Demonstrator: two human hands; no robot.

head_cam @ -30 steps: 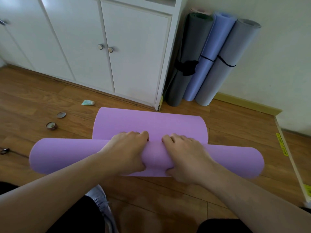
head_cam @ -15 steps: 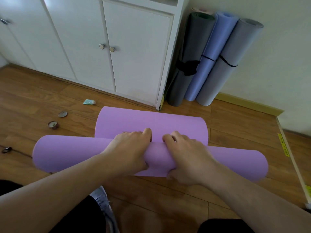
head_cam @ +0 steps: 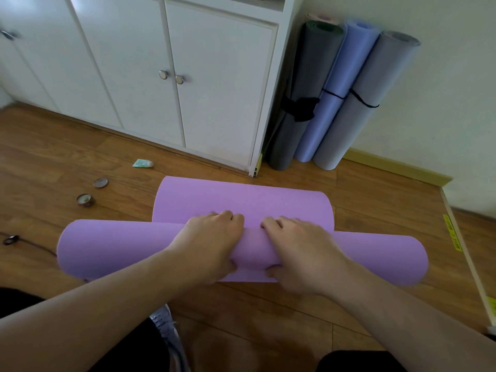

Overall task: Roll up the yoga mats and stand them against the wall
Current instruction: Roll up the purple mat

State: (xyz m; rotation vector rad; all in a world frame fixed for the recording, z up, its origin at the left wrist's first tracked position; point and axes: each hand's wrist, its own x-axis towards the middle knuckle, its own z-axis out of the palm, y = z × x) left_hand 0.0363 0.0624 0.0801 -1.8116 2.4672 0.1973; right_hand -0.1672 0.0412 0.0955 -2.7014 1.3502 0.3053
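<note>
both hands curl over the middle of the purple mat (head_cam: 112, 251), left hand (head_cam: 212, 242) and right hand (head_cam: 298, 248) side by side, thumbs tucked under the roll. its long axis lies crosswise before the person, and the short unrolled flap (head_cam: 241, 202) stretches ahead toward the white cabinet (head_cam: 214, 89), each hand equally near. three rolled mats (head_cam: 330, 108) lean against the wall (head_cam: 442, 89).

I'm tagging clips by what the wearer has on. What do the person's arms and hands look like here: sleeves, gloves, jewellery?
Both forearms are bare as far as the frame shows, with no sleeve in view. The left hand and the right hand wear no gloves, and no rings, watch or wristband can be seen. No markings show on either arm.
</note>
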